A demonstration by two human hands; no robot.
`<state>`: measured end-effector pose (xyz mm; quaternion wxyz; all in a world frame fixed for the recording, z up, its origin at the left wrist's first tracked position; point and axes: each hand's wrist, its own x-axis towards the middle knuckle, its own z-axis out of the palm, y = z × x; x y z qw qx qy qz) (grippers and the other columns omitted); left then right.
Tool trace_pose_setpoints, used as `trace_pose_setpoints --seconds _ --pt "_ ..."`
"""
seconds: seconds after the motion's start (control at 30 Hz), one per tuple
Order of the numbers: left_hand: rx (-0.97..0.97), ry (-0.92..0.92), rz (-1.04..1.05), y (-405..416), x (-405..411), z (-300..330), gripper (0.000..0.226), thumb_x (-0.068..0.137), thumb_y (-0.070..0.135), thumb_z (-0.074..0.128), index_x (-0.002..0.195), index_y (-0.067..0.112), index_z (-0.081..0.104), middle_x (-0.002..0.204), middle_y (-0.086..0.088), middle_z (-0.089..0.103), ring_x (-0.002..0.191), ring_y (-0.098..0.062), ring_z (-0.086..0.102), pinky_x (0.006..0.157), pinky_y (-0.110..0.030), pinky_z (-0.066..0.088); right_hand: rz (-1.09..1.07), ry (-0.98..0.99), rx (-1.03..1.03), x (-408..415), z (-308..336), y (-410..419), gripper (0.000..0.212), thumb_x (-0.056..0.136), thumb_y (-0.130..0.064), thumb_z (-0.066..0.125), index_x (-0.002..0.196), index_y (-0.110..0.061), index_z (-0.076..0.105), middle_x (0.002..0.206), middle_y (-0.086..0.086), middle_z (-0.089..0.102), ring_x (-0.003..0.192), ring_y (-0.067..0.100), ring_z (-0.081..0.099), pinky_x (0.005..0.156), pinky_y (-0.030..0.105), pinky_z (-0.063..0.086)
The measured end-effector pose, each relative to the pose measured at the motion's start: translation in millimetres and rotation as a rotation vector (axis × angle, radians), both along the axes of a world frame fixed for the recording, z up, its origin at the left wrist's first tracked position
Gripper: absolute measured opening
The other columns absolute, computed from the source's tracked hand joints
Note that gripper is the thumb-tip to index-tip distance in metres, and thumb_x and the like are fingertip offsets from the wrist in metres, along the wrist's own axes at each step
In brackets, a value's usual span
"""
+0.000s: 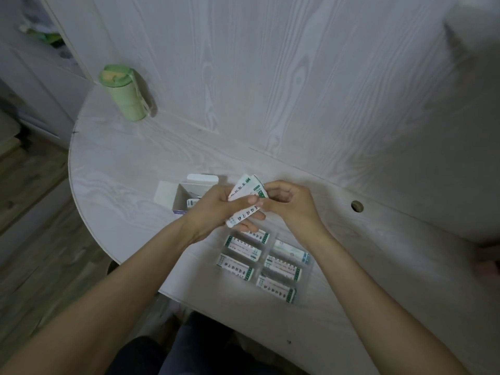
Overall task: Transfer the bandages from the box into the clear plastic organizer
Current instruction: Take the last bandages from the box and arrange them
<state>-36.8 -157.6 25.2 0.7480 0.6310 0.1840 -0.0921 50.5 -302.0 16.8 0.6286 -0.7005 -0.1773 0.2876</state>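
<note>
Both forearms are reaching in from the lower corners, meeting above the table. The left hand (216, 209) is gripping a small fan of bandages (247, 196), thumb lying across them and fingers curling beneath. The right hand (290, 203) is pinching their upper edge with curled fingertips.

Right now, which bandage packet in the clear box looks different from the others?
The top right packet in the clear plastic organizer: its end stripe is blue, while the other white packets have green ends.
</note>
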Motion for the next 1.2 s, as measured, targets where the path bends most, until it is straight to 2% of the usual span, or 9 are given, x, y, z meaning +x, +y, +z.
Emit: trace_pose_setpoints --seconds 0.1,0.2,0.33,0.47,0.67,0.77,0.9,1.1,1.2 --pt "-0.147 -0.008 0.015 -4 -5 -2 0.023 0.094 0.013 0.052 0.113 0.004 0.061 0.099 -0.013 0.072 0.087 -0.026 0.071 0.072 -0.025 0.058 -0.04 -0.055 -0.023 1 -2 -5 0.021 0.075 0.006 0.072 0.094 -0.004 0.07 0.092 0.012 0.072 0.08 0.012 0.068 0.072 0.02 0.053" --pt "-0.163 -0.003 0.048 -7 -8 -5 0.022 0.094 0.004 0.05 0.113 0.003 0.061 0.105 -0.012 0.071 0.091 -0.027 0.07 0.076 -0.029 0.058 -0.047 -0.06 -0.045 0 -4 -11 0.024 0.076 0.006 0.072 0.095 -0.007 0.07 0.089 0.006 0.073 0.079 0.006 0.068 0.071 0.014 0.05" --pt "0.025 0.025 0.178 -11 -7 -9 0.017 0.086 0.0 0.062 0.1 0.009 0.066 0.096 -0.006 0.073 0.079 -0.02 0.072 0.064 -0.027 0.059 -0.043 -0.049 -0.062 -3 -5 -14 0.029 0.075 0.006 0.072 0.096 -0.013 0.07 0.089 0.0 0.074 0.085 0.008 0.07 0.077 0.02 0.054" --pt "0.07 0.02 0.257 -12 -6 -13 0.02 0.078 -0.003 0.069 0.092 0.012 0.067 0.082 0.003 0.073 0.069 -0.012 0.071 0.056 -0.024 0.056 -0.028 0.004 -0.065 -1 -5 -17 0.034 0.074 0.008 0.073 0.102 -0.01 0.068 0.087 -0.002 0.072 0.078 -0.002 0.067 0.068 0.01 0.049" --pt "0.09 0.011 0.238 -12 -6 -15 0.02 0.081 0.01 0.069 0.101 0.012 0.067 0.094 -0.006 0.074 0.084 -0.022 0.071 0.072 -0.036 0.059 -0.046 -0.035 -0.105 1 -10 -22 0.035 0.071 0.007 0.076 0.101 -0.01 0.069 0.094 0.004 0.072 0.087 0.007 0.066 0.082 0.019 0.052" --pt "0.1 -0.011 0.253 -14 -4 -10 0.02 0.083 0.006 0.066 0.103 0.006 0.065 0.083 -0.002 0.074 0.072 -0.014 0.071 0.054 -0.024 0.055 -0.082 -0.03 -0.102 2 -12 -23 0.032 0.072 0.007 0.075 0.098 -0.012 0.07 0.093 0.002 0.072 0.092 0.013 0.066 0.085 0.024 0.052" --pt "0.122 0.007 0.305 -16 0 -7 0.022 0.082 0.0 0.066 0.103 0.005 0.063 0.083 -0.002 0.07 0.059 -0.005 0.068 0.043 -0.014 0.046 -0.084 -0.01 -0.088 2 -11 -23 0.025 0.076 0.007 0.071 0.093 -0.012 0.071 0.091 0.004 0.074 0.087 0.011 0.068 0.071 0.016 0.051" --pt "0.193 0.071 0.252 -14 -1 -14 0.021 0.079 0.004 0.071 0.094 0.018 0.066 0.086 0.007 0.07 0.068 -0.005 0.07 0.055 -0.024 0.057 -0.129 -0.012 -0.136 2 -13 -23 0.021 0.083 0.003 0.067 0.086 -0.018 0.07 0.091 0.008 0.071 0.083 0.014 0.063 0.064 0.017 0.051" --pt "0.266 0.079 0.243 -9 -1 -13 0.024 0.08 0.003 0.071 0.099 0.017 0.063 0.092 0.006 0.066 0.078 -0.009 0.067 0.062 -0.03 0.06 -0.15 -0.005 -0.155 -1 -16 -21 0.022 0.085 0.002 0.065 0.078 -0.019 0.065 0.085 0.003 0.069 0.082 0.014 0.062 0.061 0.016 0.05"
